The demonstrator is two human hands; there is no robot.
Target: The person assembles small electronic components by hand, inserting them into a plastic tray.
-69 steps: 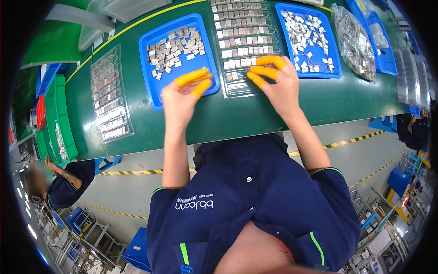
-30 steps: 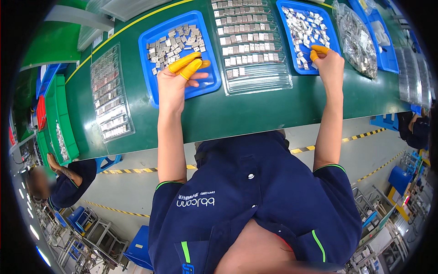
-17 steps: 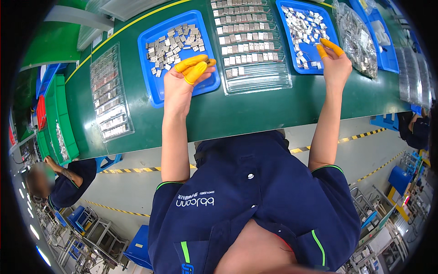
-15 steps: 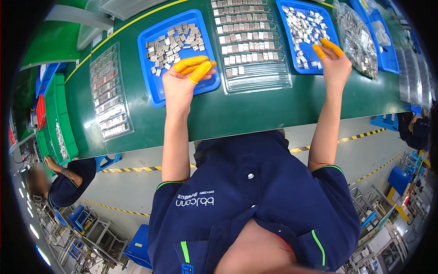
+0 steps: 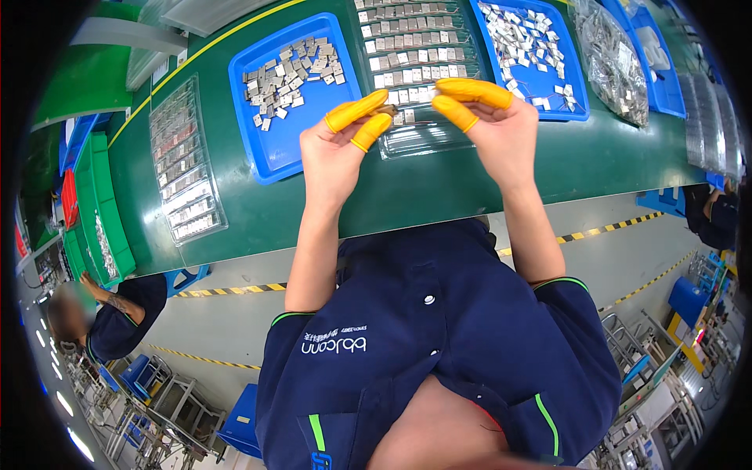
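Note:
My left hand [image 5: 333, 160] and my right hand [image 5: 505, 145] face each other over the near end of a clear plastic tray [image 5: 427, 145], with yellow finger cots on thumbs and fingers. A small greyish piece [image 5: 387, 110] shows in my left hand's pinch. My right hand is also pinched; whatever is between its fingertips is too small to make out. Rows of small white-and-grey rectangular parts [image 5: 415, 76] with thin wires fill the clear tray beyond. At the left, a blue tray [image 5: 270, 164] holds a pile of grey rectangular pieces. Another blue tray [image 5: 581, 110] at the right holds loose white wired parts.
A second filled clear tray [image 5: 188, 172] lies on the green table [image 5: 258, 219] at the left. Green bins [image 5: 117, 223] stand beyond it. Clear bags of parts [image 5: 615, 70] lie at the right. A co-worker [image 5: 117, 313] is at the far left.
Both hands have come together over the clear tray: my left moved right from the left blue tray, my right moved left from the right blue tray.

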